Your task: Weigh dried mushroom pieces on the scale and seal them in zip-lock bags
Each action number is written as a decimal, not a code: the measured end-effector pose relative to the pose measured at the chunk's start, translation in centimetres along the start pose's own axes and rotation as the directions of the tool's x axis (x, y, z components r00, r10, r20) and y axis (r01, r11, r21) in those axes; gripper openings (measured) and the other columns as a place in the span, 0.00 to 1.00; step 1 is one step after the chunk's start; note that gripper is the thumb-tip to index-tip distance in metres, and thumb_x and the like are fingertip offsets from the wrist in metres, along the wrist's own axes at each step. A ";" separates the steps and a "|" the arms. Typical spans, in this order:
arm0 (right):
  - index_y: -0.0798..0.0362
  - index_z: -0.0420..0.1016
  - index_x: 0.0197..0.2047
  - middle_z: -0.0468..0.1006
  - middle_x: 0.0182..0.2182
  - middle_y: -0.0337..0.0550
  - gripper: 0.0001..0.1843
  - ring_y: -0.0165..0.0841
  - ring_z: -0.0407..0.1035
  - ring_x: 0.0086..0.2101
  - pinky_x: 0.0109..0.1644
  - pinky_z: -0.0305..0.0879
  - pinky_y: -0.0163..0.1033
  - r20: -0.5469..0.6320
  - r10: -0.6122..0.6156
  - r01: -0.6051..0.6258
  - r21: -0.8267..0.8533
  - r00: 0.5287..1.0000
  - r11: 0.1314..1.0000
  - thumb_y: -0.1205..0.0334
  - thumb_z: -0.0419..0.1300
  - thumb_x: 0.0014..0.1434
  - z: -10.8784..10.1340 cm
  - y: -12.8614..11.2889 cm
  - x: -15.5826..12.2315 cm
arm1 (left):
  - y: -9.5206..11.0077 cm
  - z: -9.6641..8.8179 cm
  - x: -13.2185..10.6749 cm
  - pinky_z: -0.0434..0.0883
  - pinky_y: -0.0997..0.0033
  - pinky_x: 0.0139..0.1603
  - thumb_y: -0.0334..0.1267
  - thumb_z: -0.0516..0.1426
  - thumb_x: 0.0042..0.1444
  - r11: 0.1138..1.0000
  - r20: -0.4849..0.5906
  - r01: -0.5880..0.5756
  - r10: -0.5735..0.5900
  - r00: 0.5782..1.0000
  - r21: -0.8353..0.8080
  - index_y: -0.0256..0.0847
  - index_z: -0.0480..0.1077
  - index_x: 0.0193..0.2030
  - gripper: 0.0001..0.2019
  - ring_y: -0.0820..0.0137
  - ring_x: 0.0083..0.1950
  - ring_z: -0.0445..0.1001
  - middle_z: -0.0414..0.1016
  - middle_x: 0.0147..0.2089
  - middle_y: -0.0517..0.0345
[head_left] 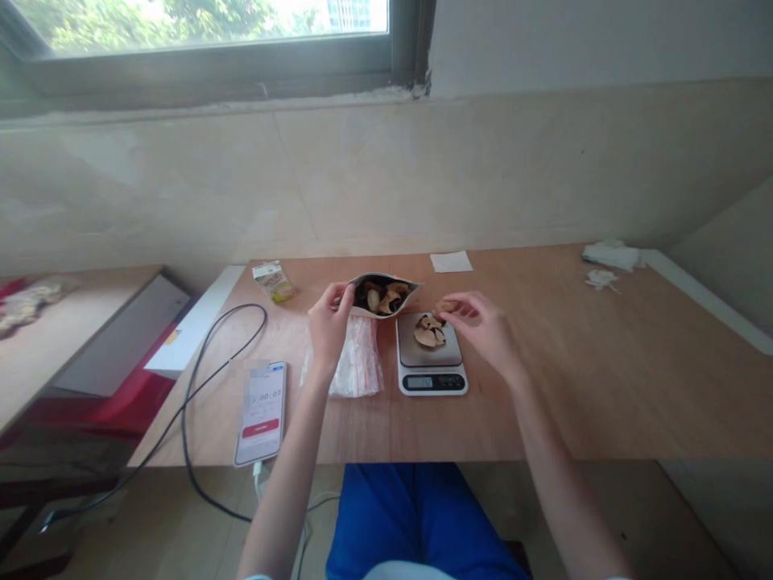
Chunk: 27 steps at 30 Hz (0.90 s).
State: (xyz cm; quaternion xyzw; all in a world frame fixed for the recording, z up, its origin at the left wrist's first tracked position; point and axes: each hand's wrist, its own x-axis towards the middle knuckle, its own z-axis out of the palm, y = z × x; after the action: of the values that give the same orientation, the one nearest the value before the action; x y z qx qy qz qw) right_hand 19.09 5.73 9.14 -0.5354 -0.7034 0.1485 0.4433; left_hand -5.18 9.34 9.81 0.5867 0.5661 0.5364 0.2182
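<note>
My left hand point(329, 322) grips the left rim of an open pouch point(385, 295) holding brown and pale dried slices, raised just above the wooden table point(543, 387). My right hand point(483, 322) pinches one brown slice point(445, 306) over the far right corner of a small digital kitchen scale point(431, 354). A few dried slices point(430, 333) lie on the scale's plate. Under the pouch and my left wrist lies a stack of clear zip bags point(356, 362) with red seal lines.
A phone point(261, 412) showing a timer lies at the table's left front, with a black cable point(199, 379) looping past it. A small yellow-green packet point(274, 282), a white paper slip point(451, 261) and crumpled tissues point(609, 256) sit toward the back.
</note>
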 end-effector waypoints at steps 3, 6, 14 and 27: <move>0.51 0.73 0.38 0.71 0.33 0.42 0.14 0.33 0.66 0.30 0.36 0.65 0.40 -0.087 0.116 -0.123 -0.072 0.989 0.990 0.50 0.59 0.54 -1.3 3.1 -0.9 | -0.1 -0.4 -0.7 0.69 0.75 0.38 0.48 0.53 0.55 1.000 0.021 0.003 -0.003 1.000 -0.006 0.41 0.73 0.37 0.14 0.69 0.38 0.76 0.78 0.34 0.57; 0.52 0.73 0.35 0.68 0.34 0.45 0.19 0.35 0.66 0.33 0.36 0.65 0.43 -0.199 0.195 -0.229 -0.165 0.960 0.959 0.44 0.60 0.51 -1.8 5.7 -2.4 | -0.3 -0.7 -1.4 0.70 0.74 0.39 0.48 0.54 0.55 1.000 0.033 0.011 -0.011 0.999 -0.005 0.41 0.73 0.36 0.14 0.68 0.39 0.77 0.79 0.34 0.57; 0.51 0.68 0.41 0.72 0.38 0.43 0.13 0.34 0.69 0.40 0.47 0.66 0.43 -0.223 0.115 -0.069 0.205 0.968 0.976 0.56 0.61 0.54 -0.6 0.3 -3.9 | -0.6 -1.0 -2.9 0.71 0.73 0.40 0.48 0.55 0.54 0.999 0.071 0.028 -0.029 0.997 0.023 0.42 0.74 0.35 0.13 0.66 0.40 0.78 0.79 0.34 0.59; 0.53 0.71 0.43 0.76 0.37 0.46 0.10 0.38 0.69 0.40 0.46 0.64 0.44 -0.034 -0.285 0.263 -0.295 0.958 0.919 0.59 0.54 0.61 6.0 -7.1 -2.0 | 0.0 -0.9 -3.7 0.73 0.74 0.34 0.49 0.57 0.51 0.983 0.136 0.141 -0.125 0.983 -0.114 0.41 0.76 0.37 0.15 0.65 0.41 0.77 0.80 0.38 0.56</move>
State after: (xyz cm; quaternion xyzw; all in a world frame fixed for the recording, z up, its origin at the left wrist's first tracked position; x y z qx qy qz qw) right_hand 9.99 2.82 9.68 -0.4957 -0.7680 -0.0392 0.4037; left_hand -5.16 5.66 8.71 0.5661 0.5548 0.5157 0.3251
